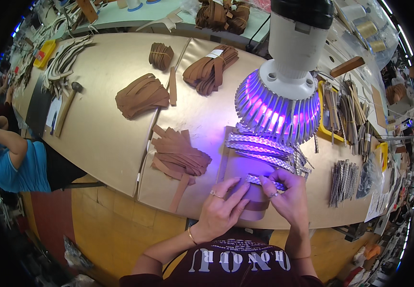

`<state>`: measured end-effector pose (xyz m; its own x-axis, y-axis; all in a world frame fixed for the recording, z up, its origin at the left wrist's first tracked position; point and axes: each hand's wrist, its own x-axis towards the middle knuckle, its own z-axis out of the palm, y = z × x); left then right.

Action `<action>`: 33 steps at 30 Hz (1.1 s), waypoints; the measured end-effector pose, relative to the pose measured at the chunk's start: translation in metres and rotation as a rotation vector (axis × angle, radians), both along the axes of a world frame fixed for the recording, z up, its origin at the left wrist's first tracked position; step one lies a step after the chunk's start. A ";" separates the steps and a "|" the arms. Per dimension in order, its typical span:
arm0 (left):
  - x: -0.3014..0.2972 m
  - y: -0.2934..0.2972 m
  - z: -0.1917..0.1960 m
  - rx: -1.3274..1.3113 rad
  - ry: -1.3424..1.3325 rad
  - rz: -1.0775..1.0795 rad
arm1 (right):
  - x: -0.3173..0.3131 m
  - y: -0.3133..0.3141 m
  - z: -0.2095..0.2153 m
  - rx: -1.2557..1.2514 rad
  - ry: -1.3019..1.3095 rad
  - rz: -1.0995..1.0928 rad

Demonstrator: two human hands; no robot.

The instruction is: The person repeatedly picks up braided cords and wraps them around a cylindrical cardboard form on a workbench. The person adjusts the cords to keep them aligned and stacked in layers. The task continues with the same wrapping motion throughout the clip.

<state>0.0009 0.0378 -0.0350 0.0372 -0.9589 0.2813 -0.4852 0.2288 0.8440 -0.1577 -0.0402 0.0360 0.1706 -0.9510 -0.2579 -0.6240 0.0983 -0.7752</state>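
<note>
My right hand (287, 197) pinches a short braided strap (253, 179) between thumb and fingers, under violet light. My left hand (220, 209) rests with fingers stretched out beside the strap's left end, its fingertips on or just above a smooth curved work surface (255, 215) at the table's near edge. Whether those fingertips touch the strap, I cannot tell. Just beyond the hands lie several longer braided straps (257, 146), silvery in the glow. Left of my left hand is a fanned pile of brown flat strips (180, 155).
A large finned lamp (278, 105) glows violet low over the straps. Brown strip bundles (142, 95) lie farther back, and a hammer (67, 110) at the far left. Braided pieces (344, 182) and a yellow tray (321, 117) stand right. Another person in blue (20, 165) sits left.
</note>
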 end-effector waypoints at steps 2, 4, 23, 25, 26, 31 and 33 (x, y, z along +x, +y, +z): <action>0.001 0.000 0.001 0.003 0.001 -0.007 | -0.001 0.000 -0.002 0.012 -0.011 -0.005; 0.001 -0.001 0.002 0.009 0.006 -0.010 | -0.002 -0.001 -0.003 0.002 0.010 0.001; 0.002 -0.002 0.003 0.008 -0.005 -0.019 | 0.000 -0.003 -0.003 0.006 0.048 -0.003; 0.002 -0.002 0.003 0.016 -0.011 -0.021 | 0.000 -0.003 -0.005 -0.001 0.046 0.003; 0.002 -0.002 0.004 0.011 -0.013 -0.016 | 0.000 -0.003 -0.006 -0.006 0.044 0.005; 0.001 -0.003 0.006 0.042 0.000 0.003 | 0.001 -0.002 -0.007 -0.048 0.028 0.004; 0.002 -0.005 0.005 0.068 -0.001 -0.032 | 0.001 -0.002 -0.007 -0.055 0.028 0.008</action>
<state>0.0027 0.0324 -0.0301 0.0063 -0.9764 0.2157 -0.4795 0.1863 0.8576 -0.1569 -0.0424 0.0290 0.1721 -0.9625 -0.2099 -0.6460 0.0506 -0.7616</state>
